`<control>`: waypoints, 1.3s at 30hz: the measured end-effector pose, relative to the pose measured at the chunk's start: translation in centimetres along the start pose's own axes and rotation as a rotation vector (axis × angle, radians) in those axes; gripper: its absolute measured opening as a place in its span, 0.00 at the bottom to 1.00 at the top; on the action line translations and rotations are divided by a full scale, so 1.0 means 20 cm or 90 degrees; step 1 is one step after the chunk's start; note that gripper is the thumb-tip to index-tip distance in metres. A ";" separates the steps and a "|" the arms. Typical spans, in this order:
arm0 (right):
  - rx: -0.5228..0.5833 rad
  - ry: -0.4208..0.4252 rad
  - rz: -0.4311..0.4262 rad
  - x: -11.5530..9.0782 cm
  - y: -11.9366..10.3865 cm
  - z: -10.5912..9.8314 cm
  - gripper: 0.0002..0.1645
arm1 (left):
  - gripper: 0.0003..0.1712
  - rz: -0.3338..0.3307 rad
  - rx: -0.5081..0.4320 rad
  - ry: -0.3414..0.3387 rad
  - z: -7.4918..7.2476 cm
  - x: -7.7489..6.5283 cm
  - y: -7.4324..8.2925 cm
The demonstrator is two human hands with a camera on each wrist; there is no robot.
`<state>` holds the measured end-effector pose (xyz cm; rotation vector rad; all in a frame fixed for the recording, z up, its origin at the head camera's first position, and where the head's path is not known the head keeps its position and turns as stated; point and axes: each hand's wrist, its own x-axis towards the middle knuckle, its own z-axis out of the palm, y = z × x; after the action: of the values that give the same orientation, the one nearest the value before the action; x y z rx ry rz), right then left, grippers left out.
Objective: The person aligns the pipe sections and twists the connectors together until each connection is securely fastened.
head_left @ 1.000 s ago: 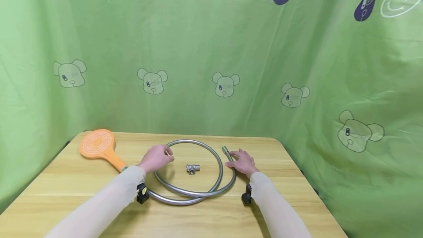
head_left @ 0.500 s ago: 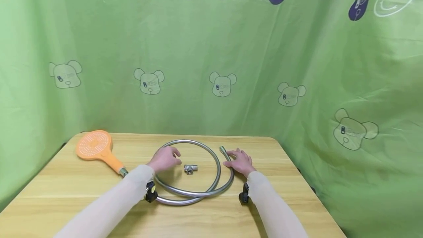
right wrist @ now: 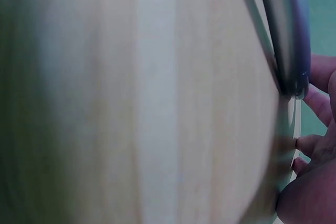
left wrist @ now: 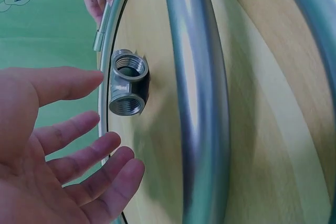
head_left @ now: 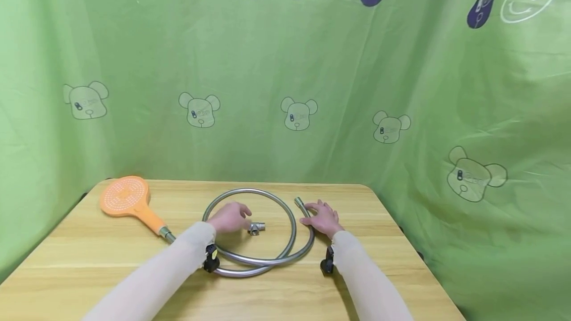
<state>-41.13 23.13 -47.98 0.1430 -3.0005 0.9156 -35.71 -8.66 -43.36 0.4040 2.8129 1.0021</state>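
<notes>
My left hand [head_left: 229,217] hovers at the left side of a small metal tee fitting [head_left: 255,228] on the table. In the left wrist view the fingers [left wrist: 79,158] are spread and loosely bent, apart from the fitting [left wrist: 128,85], whose threaded openings show. A silver shower hose [head_left: 241,273] lies coiled around the fitting. My right hand [head_left: 324,219] pinches this hose just below its metal end nut [head_left: 299,202], between thumb and forefinger. In the right wrist view the hose [right wrist: 289,35] runs to the fingers at the right edge; their contact is partly hidden.
An orange shower head [head_left: 125,195] lies at the back left of the wooden table [head_left: 357,281], its handle joined to the hose's other end. Green patterned curtain [head_left: 250,63] hangs behind the table and along its sides.
My left hand has moved right and slightly down, from the hose loop's left side to beside the fitting. The right hand stays at the hose end. The head view has turned slightly.
</notes>
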 end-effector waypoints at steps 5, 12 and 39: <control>0.002 0.002 0.003 0.00 0.00 0.00 0.36 | 0.29 0.010 -0.009 -0.025 0.03 0.02 -0.01; 0.010 0.004 0.001 0.01 -0.01 0.00 0.35 | 0.28 0.012 -0.019 -0.043 0.05 0.04 -0.01; 0.064 0.045 0.000 0.01 -0.01 0.00 0.28 | 0.11 0.028 0.009 -0.052 0.09 0.05 0.03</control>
<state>-41.34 23.04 -47.87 0.1079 -2.8909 1.0486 -36.19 -6.74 -44.43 0.4994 2.7502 0.9528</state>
